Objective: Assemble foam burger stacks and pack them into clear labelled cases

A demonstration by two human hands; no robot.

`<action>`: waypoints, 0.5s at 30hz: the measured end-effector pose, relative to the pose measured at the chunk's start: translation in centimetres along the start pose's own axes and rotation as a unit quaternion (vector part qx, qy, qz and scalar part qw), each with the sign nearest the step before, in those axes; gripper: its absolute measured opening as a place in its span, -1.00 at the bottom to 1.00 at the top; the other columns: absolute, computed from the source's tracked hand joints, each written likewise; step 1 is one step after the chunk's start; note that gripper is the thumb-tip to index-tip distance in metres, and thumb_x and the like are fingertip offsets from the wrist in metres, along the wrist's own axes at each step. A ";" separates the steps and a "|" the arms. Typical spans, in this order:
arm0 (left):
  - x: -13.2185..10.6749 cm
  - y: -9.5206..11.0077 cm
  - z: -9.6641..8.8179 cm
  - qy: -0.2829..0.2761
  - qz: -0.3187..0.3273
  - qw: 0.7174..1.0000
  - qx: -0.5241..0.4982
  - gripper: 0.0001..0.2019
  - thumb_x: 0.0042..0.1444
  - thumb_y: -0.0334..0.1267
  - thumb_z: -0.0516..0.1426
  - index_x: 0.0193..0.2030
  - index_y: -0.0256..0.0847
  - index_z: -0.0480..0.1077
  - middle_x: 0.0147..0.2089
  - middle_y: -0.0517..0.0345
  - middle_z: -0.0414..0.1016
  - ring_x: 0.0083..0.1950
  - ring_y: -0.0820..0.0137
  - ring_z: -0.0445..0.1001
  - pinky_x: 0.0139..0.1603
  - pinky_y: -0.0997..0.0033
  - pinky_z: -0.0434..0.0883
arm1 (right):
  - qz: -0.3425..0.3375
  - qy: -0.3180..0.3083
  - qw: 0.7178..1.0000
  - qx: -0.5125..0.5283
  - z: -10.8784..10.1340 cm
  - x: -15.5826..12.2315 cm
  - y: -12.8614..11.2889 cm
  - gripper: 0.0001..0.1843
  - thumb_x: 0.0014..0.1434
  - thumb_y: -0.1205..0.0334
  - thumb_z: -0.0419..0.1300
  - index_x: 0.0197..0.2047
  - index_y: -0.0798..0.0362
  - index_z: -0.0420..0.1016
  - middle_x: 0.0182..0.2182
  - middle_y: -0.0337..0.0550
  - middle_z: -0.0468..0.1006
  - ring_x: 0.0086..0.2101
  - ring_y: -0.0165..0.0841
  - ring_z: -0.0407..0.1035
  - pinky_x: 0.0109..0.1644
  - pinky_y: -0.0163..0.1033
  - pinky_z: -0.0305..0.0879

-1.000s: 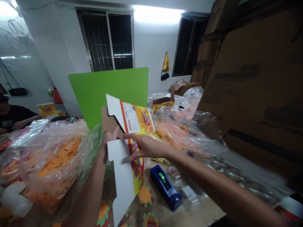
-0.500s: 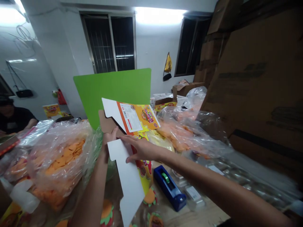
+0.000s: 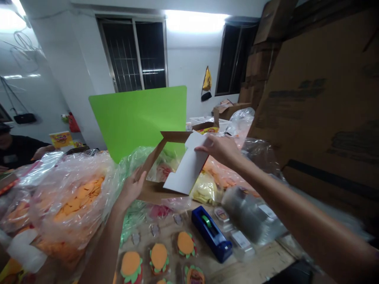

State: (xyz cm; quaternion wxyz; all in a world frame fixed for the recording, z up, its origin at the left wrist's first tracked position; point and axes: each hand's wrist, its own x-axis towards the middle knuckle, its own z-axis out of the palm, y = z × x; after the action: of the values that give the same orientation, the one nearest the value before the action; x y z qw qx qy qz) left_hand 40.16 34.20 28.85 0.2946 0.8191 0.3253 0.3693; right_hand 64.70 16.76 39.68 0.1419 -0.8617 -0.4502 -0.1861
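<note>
A thin cardboard box (image 3: 154, 191), brown inside with white flaps, is held spread into an open frame above the table. My left hand (image 3: 130, 190) grips its left wall, fingers wrapped over the edge. At the upper right, my right hand (image 3: 222, 150) pinches the top of a white flap (image 3: 186, 167) between thumb and fingers. Below lie several burger-shaped pieces (image 3: 159, 257) in clear packs and a blue tape dispenser (image 3: 211, 233) with green tape. The box's printed outer faces are mostly hidden.
Plastic bags of orange pieces (image 3: 78, 197) stand at left. More bags (image 3: 204, 189) lie behind the box, with a green board (image 3: 139, 118) beyond. Clear plastic trays (image 3: 248, 213) and tall cartons (image 3: 314, 94) are at right. Another person (image 3: 20, 146) sits far left.
The flat, printed box has been opened out into a frame. My right hand has moved up and right with a white flap. The burger pieces on the table have come into view.
</note>
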 end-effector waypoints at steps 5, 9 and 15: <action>0.0 -1.4 2.0 -0.051 0.056 0.996 0.037 -0.55 0.23 -0.13 -0.07 0.20 -0.21 0.29 0.17 -0.01 0.42 0.21 0.23 0.37 0.21 0.19 0.31 | 0.054 0.014 0.998 0.040 3.0 1.1 0.3 -0.58 0.05 -0.09 0.23 -0.25 0.13 0.44 -0.28 0.08 0.59 -0.21 -0.06 0.44 -0.04 0.04 0.17; 0.4 -1.8 2.8 -0.061 0.084 0.993 0.050 -0.58 0.25 -0.20 -0.06 0.23 -0.13 0.26 0.15 0.02 0.44 0.16 0.23 0.42 0.15 0.21 0.39 | 0.059 -0.001 0.992 0.114 4.9 1.5 1.4 -0.63 0.06 -0.01 0.25 -0.24 0.14 0.42 -0.36 -0.04 0.58 -0.41 -0.28 0.42 -0.38 -0.29 0.23; -2.0 -0.5 5.6 0.131 0.204 0.965 0.102 -0.29 0.18 -0.22 0.09 0.38 -0.28 -0.17 0.32 -0.35 0.13 0.35 0.02 0.11 0.24 -0.13 0.22 | 0.049 0.020 0.987 0.152 6.6 1.5 2.8 -0.65 0.02 -0.01 0.28 -0.29 0.12 0.42 -0.38 -0.05 0.55 -0.42 -0.27 0.38 -0.42 -0.28 0.18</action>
State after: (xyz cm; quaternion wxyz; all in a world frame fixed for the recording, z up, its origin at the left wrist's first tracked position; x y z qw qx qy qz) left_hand 43.45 31.66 24.57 0.0830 0.8380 0.2231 0.4909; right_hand 69.06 19.03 34.28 0.2888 -0.8474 -0.4276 -0.1256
